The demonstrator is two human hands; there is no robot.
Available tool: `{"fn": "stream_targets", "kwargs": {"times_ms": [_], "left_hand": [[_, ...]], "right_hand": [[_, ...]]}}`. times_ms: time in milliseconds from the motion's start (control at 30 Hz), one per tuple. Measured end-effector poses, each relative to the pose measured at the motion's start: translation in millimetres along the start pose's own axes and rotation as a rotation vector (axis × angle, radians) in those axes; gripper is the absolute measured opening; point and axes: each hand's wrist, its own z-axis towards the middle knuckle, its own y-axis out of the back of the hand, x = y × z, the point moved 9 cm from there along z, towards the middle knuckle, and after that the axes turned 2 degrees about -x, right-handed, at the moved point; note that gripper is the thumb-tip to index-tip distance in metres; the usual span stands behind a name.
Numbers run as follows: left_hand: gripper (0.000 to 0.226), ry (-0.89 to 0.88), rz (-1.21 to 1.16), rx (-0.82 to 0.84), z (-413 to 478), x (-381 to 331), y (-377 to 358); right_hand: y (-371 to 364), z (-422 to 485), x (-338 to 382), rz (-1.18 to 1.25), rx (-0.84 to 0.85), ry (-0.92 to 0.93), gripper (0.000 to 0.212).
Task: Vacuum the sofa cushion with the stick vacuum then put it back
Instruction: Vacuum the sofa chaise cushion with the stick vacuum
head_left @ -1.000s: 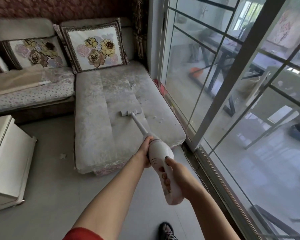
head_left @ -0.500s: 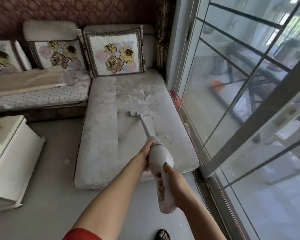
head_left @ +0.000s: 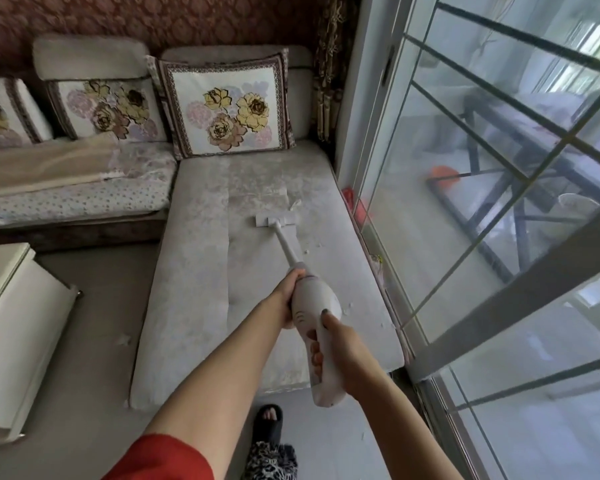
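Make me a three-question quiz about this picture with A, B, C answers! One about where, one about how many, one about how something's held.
1. Where is the white stick vacuum's flat head?
A. on the floor
B. on the pale grey sofa cushion
C. on a chair

2. How many flowered square pillows show?
A. one
B. three
C. five

3. How is the vacuum held?
A. lying alone
B. one hand only
C. both hands grip it

Answers: 1 B, the head rests on the cushion. 2 B, three lean along the sofa back. 3 C, left hand grips the body, right hand the handle.
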Motion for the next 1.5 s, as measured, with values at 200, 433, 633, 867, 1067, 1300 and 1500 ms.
{"fn": "stream_targets", "kwargs": {"times_ms": [200, 433, 633, 867, 1067, 1300, 1500], "left_hand": [[0.048, 0.017, -0.015, 0.028, 34, -58, 17], [0.051, 0.016, -0.050, 0.035, 73, -127, 38], [0.071, 0.018, -0.038, 0.035, 103, -172, 53], [0.060, 0.013, -0.017, -0.009, 134, -226, 70], [0.070, 0.029, -0.033, 0.008, 156, -255, 82], [0.072, 0.045, -0.022, 0.006, 171, -276, 91], [0.074, 0.049, -0.063, 0.034, 173, -271, 86]], "right_hand": [[-31, 44, 41, 0.045, -0.024, -0.018, 0.046], [-60, 90, 102, 0.017, -0.075, 0.006, 0.039], [-83, 131, 132, 0.042, -0.118, -0.027, 0.043], [-105, 172, 173, 0.008, -0.130, -0.017, 0.050], [-124, 200, 193, 0.010, -0.124, -0.023, 0.051], [-137, 217, 208, 0.040, -0.130, -0.037, 0.051], [-134, 214, 205, 0.046, -0.123, -0.041, 0.050]]}}
